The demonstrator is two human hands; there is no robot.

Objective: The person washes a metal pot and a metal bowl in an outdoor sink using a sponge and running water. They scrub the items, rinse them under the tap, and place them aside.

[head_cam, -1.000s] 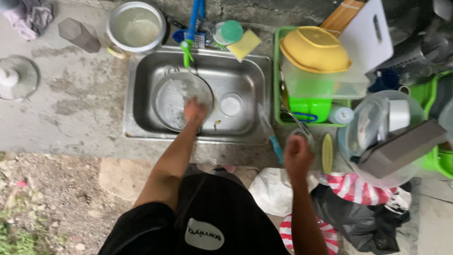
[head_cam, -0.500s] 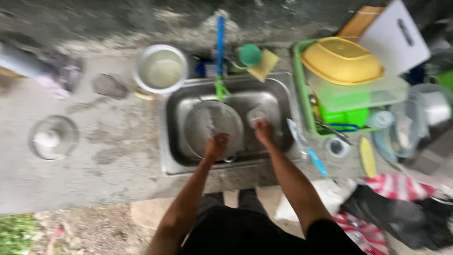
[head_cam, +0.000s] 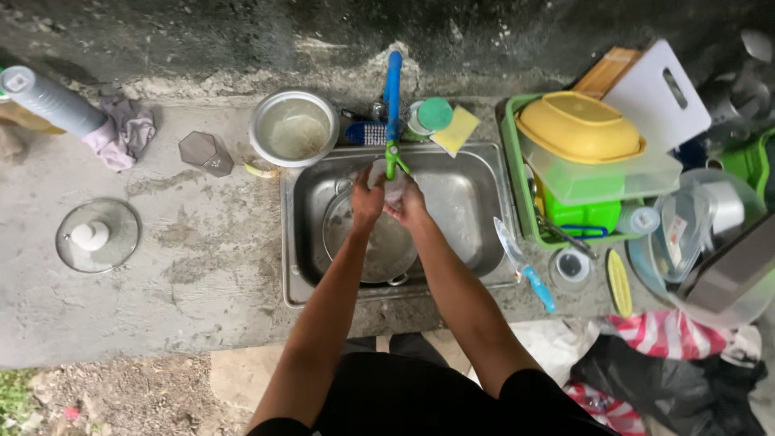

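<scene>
Both hands have risen from the sink basin to the tap at centre frame: left hand [head_cam: 367, 202] and right hand [head_cam: 409, 206] close together around a small pale cup [head_cam: 389, 184] beneath the green spout [head_cam: 395, 161], above the pan [head_cam: 379, 242].

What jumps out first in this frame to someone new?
Both hands, left hand and right hand, meet over the stainless steel sink at centre, around a small pale object under the blue tap with a green spout. A round metal pan lies in the basin below them. At right, a yellow oval plastic bowl sits upturned on a crowded green dish rack.
</scene>
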